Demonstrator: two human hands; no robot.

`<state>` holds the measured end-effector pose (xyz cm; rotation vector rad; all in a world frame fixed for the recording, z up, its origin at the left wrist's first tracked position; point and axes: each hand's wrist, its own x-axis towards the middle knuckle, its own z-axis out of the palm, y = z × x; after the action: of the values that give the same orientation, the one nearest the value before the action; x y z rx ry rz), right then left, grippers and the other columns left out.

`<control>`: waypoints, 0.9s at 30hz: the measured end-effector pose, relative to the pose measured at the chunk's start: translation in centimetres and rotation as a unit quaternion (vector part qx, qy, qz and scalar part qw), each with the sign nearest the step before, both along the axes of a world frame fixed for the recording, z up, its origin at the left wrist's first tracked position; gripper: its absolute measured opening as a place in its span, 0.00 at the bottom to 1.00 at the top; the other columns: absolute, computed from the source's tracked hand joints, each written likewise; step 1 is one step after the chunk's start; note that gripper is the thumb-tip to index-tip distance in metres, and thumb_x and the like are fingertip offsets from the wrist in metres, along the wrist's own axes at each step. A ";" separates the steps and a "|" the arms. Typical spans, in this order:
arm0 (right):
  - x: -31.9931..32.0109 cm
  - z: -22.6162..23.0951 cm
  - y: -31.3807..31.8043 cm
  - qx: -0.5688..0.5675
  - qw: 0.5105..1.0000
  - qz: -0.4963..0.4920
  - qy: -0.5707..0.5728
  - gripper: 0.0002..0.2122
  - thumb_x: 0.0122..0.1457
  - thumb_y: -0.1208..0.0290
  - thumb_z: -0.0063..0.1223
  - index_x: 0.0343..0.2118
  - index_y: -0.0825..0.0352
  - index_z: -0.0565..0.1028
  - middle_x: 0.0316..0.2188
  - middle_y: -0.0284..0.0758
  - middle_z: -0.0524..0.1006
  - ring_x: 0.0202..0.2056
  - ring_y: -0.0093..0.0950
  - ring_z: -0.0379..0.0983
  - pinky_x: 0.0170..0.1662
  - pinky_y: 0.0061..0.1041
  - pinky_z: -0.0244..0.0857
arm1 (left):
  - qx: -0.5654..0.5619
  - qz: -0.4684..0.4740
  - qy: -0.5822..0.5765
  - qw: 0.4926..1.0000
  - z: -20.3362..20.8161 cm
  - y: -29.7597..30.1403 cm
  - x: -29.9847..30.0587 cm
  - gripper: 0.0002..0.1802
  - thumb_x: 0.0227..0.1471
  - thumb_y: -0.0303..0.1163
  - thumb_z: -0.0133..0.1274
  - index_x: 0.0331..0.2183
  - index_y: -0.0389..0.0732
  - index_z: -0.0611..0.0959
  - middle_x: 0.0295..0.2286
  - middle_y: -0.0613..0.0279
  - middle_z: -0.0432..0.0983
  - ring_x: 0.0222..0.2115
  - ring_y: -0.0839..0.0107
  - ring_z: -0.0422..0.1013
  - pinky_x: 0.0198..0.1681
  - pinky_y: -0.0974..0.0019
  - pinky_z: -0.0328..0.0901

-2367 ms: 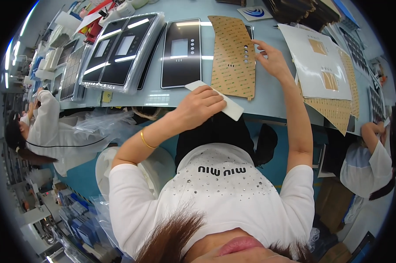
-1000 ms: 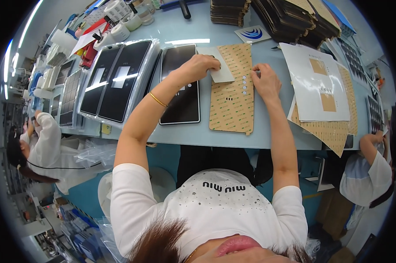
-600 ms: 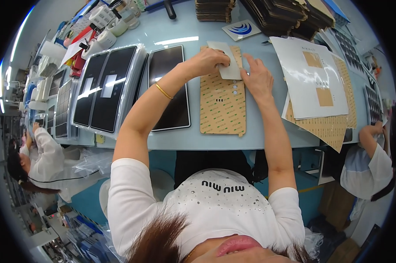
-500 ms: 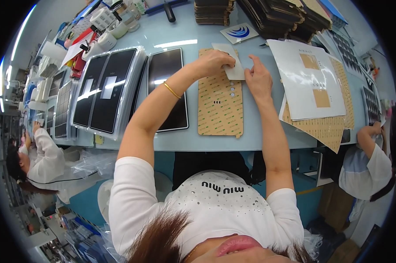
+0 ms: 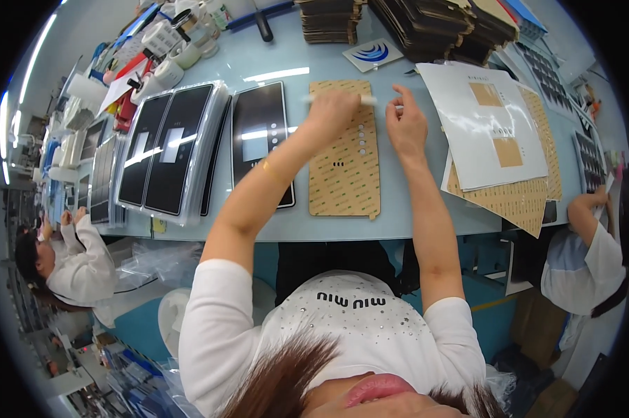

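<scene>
A tan adhesive sheet [image 5: 344, 184] printed with green marks lies flat on the table in front of me, with round holes along its right side and a small slot cluster. My left hand [image 5: 334, 115], slightly blurred, is closed over its upper part on a thin white card [image 5: 368, 100], whose edge shows at either side of the fingers. My right hand [image 5: 406, 129] hovers just right of the sheet, index finger stretched out, other fingers partly curled, with nothing visible in it. Left of the sheet lies a black panel [image 5: 250, 115] with a light window and round dots, partly behind my left forearm.
Film-wrapped black panels [image 5: 164, 150] are stacked at left. White sheets [image 5: 492, 132] lie over tan adhesive sheets [image 5: 516, 202] at right. Stacks of dark brown pieces [image 5: 426, 28], a blue-patterned card [image 5: 372, 54] and bottles [image 5: 201, 35] stand farther back. Co-workers sit at both sides.
My left hand has moved left with the white card, which now shows edge-on. The right hand's fingers have curled more. More of the black panel is uncovered.
</scene>
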<state>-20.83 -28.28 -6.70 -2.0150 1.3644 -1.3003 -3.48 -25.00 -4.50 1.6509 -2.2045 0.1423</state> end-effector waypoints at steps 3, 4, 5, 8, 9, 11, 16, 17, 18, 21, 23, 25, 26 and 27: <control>-0.7 -0.8 0.0 0.013 1.000 -0.007 -0.001 0.15 0.53 0.75 0.49 0.45 0.61 0.72 0.26 0.37 0.78 0.23 0.31 0.75 0.29 0.29 0.67 | 0.053 0.035 0.009 0.998 1.2 -3.9 1.3 0.08 0.39 0.21 0.52 0.28 0.38 0.77 0.27 0.51 0.76 0.31 0.50 0.72 0.34 0.54 0.67; -1.1 -0.9 0.2 0.027 1.000 -0.006 -0.001 0.14 0.53 0.75 0.49 0.44 0.61 0.73 0.26 0.37 0.78 0.23 0.31 0.75 0.29 0.29 0.67 | 0.057 0.034 0.011 0.998 1.3 -3.7 1.2 0.08 0.39 0.21 0.53 0.29 0.38 0.78 0.27 0.52 0.76 0.31 0.50 0.72 0.34 0.54 0.67; -1.3 -1.0 0.2 0.028 1.000 -0.006 0.001 0.14 0.53 0.75 0.49 0.44 0.61 0.73 0.26 0.37 0.78 0.23 0.31 0.75 0.29 0.29 0.67 | 0.062 0.035 0.012 0.997 1.2 -3.3 1.3 0.08 0.39 0.21 0.53 0.29 0.38 0.78 0.26 0.52 0.76 0.31 0.51 0.72 0.34 0.55 0.67; -1.5 -1.5 0.1 0.049 0.998 0.005 0.044 0.12 0.53 0.73 0.50 0.42 0.61 0.74 0.25 0.36 0.78 0.24 0.32 0.75 0.31 0.30 0.68 | 0.053 -0.052 0.061 0.995 -0.1 3.6 -0.2 0.08 0.39 0.21 0.53 0.28 0.39 0.78 0.26 0.53 0.76 0.31 0.52 0.72 0.35 0.57 0.67; -1.3 -1.4 0.2 0.051 0.995 0.015 0.086 0.12 0.54 0.72 0.49 0.42 0.61 0.74 0.28 0.37 0.78 0.28 0.34 0.76 0.33 0.32 0.68 | 0.060 -0.082 0.064 0.993 0.2 7.0 -0.8 0.08 0.38 0.21 0.53 0.28 0.39 0.77 0.26 0.54 0.76 0.31 0.53 0.72 0.35 0.58 0.67; 0.0 -0.9 -0.6 0.055 0.989 0.039 0.129 0.11 0.54 0.71 0.48 0.41 0.61 0.74 0.31 0.38 0.78 0.31 0.35 0.76 0.36 0.34 0.68 | 0.011 -0.140 0.105 0.984 0.1 13.6 -1.2 0.06 0.39 0.22 0.50 0.26 0.37 0.75 0.23 0.54 0.72 0.29 0.55 0.71 0.34 0.57 0.65; 4.6 -0.6 -5.4 -0.015 0.949 0.067 0.308 0.13 0.55 0.67 0.45 0.43 0.60 0.74 0.43 0.39 0.75 0.44 0.39 0.71 0.43 0.40 0.66 | 0.095 -0.133 0.110 0.980 3.6 23.9 -2.4 0.07 0.37 0.22 0.50 0.25 0.36 0.73 0.24 0.58 0.70 0.28 0.60 0.70 0.33 0.62 0.65; 5.4 -1.0 -6.4 -0.055 0.945 0.055 0.317 0.13 0.54 0.67 0.46 0.42 0.60 0.75 0.42 0.40 0.75 0.43 0.40 0.72 0.43 0.40 0.67 | 0.116 -0.150 0.105 0.976 3.9 25.0 -2.4 0.09 0.36 0.23 0.51 0.27 0.36 0.74 0.24 0.59 0.71 0.29 0.61 0.70 0.34 0.63 0.66; 5.9 -1.2 -7.4 -0.096 0.940 0.041 0.324 0.13 0.54 0.66 0.46 0.42 0.61 0.75 0.40 0.41 0.76 0.42 0.41 0.72 0.43 0.40 0.67 | 0.133 -0.146 0.122 0.973 4.5 25.8 -2.4 0.11 0.36 0.22 0.52 0.29 0.35 0.75 0.28 0.56 0.73 0.31 0.59 0.70 0.36 0.62 0.67; 7.6 -0.1 -10.3 -0.007 0.912 0.081 0.402 0.12 0.52 0.65 0.49 0.38 0.62 0.76 0.36 0.41 0.78 0.39 0.41 0.74 0.41 0.39 0.68 | 0.089 -0.096 0.178 0.975 5.1 26.9 -1.7 0.13 0.37 0.19 0.52 0.32 0.34 0.78 0.28 0.54 0.75 0.29 0.60 0.72 0.34 0.63 0.67; 7.1 0.4 -11.9 0.030 0.911 0.110 0.397 0.11 0.51 0.65 0.51 0.36 0.63 0.77 0.33 0.39 0.78 0.36 0.38 0.74 0.39 0.36 0.68 | 0.020 -0.060 0.214 0.975 5.3 27.1 -1.0 0.12 0.37 0.18 0.52 0.31 0.34 0.78 0.25 0.55 0.75 0.26 0.64 0.72 0.31 0.65 0.67; 6.6 2.0 -12.9 0.061 0.909 0.138 0.389 0.10 0.50 0.66 0.53 0.34 0.65 0.77 0.30 0.38 0.78 0.34 0.35 0.75 0.37 0.32 0.68 | 0.052 0.051 0.375 0.924 4.7 27.4 0.1 0.10 0.43 0.19 0.48 0.32 0.33 0.79 0.17 0.59 0.73 0.17 0.75 0.68 0.23 0.71 0.63; 6.5 3.2 -12.3 0.119 0.932 0.195 0.282 0.10 0.49 0.69 0.55 0.34 0.66 0.76 0.29 0.35 0.78 0.32 0.30 0.74 0.36 0.28 0.67 | 0.089 0.077 0.463 0.879 4.5 27.2 1.0 0.10 0.49 0.21 0.44 0.33 0.32 0.80 0.15 0.64 0.72 0.15 0.83 0.62 0.19 0.76 0.58; 6.2 4.4 -11.6 0.175 0.937 0.249 0.171 0.09 0.49 0.71 0.56 0.34 0.67 0.76 0.27 0.32 0.77 0.31 0.24 0.73 0.36 0.24 0.66 | 0.108 0.156 0.497 0.847 4.4 27.0 1.4 0.11 0.55 0.27 0.44 0.35 0.32 0.80 0.16 0.68 0.72 0.16 0.85 0.60 0.19 0.79 0.55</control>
<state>-14.68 -39.91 -2.30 -2.1874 1.0166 -0.4653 -2.12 1.96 -0.11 1.6243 -1.1792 -0.7430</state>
